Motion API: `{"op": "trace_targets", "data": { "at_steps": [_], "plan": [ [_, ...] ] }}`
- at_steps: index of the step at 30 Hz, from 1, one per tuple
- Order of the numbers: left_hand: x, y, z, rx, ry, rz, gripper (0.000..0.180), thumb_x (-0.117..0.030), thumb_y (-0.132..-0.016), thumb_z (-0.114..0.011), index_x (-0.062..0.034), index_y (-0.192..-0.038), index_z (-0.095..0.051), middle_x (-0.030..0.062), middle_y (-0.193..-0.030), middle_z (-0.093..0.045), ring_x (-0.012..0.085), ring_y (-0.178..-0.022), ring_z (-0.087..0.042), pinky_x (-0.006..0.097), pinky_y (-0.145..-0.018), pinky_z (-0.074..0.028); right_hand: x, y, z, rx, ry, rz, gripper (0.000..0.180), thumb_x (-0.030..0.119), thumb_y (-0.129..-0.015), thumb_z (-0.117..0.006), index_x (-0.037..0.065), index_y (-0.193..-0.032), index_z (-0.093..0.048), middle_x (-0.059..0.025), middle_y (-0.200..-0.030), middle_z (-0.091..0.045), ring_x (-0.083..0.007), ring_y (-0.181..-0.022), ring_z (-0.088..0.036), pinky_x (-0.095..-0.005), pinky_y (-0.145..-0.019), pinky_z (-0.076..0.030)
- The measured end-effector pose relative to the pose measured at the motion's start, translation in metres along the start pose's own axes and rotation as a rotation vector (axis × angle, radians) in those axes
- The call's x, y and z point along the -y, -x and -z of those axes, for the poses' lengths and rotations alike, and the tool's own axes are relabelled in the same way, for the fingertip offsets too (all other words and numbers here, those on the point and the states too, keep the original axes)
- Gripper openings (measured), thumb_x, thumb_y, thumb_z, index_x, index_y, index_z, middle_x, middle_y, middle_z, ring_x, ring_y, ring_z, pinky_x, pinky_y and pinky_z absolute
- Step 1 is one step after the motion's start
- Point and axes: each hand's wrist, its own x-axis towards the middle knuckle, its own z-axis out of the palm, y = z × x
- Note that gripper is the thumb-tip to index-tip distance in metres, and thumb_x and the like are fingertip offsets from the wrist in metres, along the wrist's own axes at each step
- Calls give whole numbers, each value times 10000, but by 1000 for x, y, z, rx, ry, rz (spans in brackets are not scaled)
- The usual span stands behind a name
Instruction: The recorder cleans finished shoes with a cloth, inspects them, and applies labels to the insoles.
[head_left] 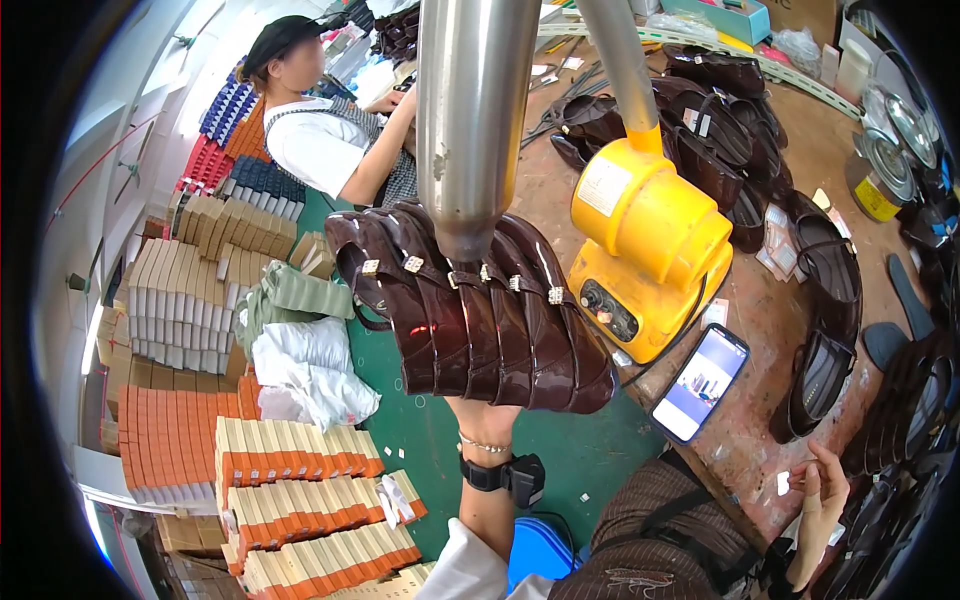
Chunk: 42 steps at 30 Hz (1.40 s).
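Note:
My left hand (482, 415) holds up a row of several glossy dark brown strap shoes (470, 340), pressed side by side, with small sparkling buckles on their straps. The shoes hide most of its fingers. Just above them, and overlapping them in view, hangs a wide metal tube (475, 120). A reddish glow shows on one shoe. At the table's near right edge, my right hand (825, 490) has its fingers apart and loosely bent. Beside its fingertips is a small white piece (783, 484); whether they touch it I cannot tell.
A yellow blower (650, 225) stands on the brown table (750, 465), near a phone (700, 383). More dark shoes (820, 385) lie to the right, beside a metal can (880, 175). Stacked boxes (180, 430) fill the left; another person (320, 145) works at the far left.

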Motion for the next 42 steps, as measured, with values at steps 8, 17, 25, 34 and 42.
{"op": "trace_targets", "data": {
  "at_steps": [8, 17, 25, 34, 42],
  "plan": [
    [-7, 6, 20, -61, 944, 36, 525, -467, -975, -394, -106, -1341, -494, 79, -1292, -579, 289, -1183, -529, 489, -1040, -372, 0, -1, -1, -13, 13, -1, 298, 189, -966, -586, 9, -1202, -610, -41, -790, -620, -99, -716, -605, -219, -648, -496],
    [4, -2, 18, -113, -233, -254, 495, -503, -937, -449, -172, -1271, -604, 10, -1305, -600, 253, -1222, -524, 469, -1079, -351, -3, -2, -1, -20, 57, -22, 294, 195, -967, -586, 15, -1197, -615, -36, -783, -614, -98, -713, -600, -218, -651, -495],
    [29, 6, -14, 2, 907, 46, 443, -460, -931, -491, -178, -1246, -623, 19, -1286, -614, 252, -1205, -536, 472, -1078, -360, 1, -1, -3, 3, 49, -14, 303, 202, -970, -581, 7, -1200, -607, -31, -791, -607, -97, -729, -595, -220, -657, -491],
    [14, -17, 15, -104, -375, -378, 502, -513, -926, -456, -176, -1270, -596, 5, -1289, -601, 234, -1226, -514, 461, -1096, -337, -11, -1, 6, -27, 79, -24, 304, 198, -973, -573, 2, -1204, -598, -31, -806, -613, -94, -736, -593, -219, -657, -481],
    [1, -16, -3, 93, -32, -296, 574, -554, -908, -446, -163, -1313, -555, 49, -1363, -542, 286, -1284, -455, 511, -1116, -278, -5, -3, 2, -21, 86, -4, 306, 203, -973, -576, 1, -1201, -598, -25, -803, -606, -88, -721, -584, -218, -652, -479]
  ]
}}
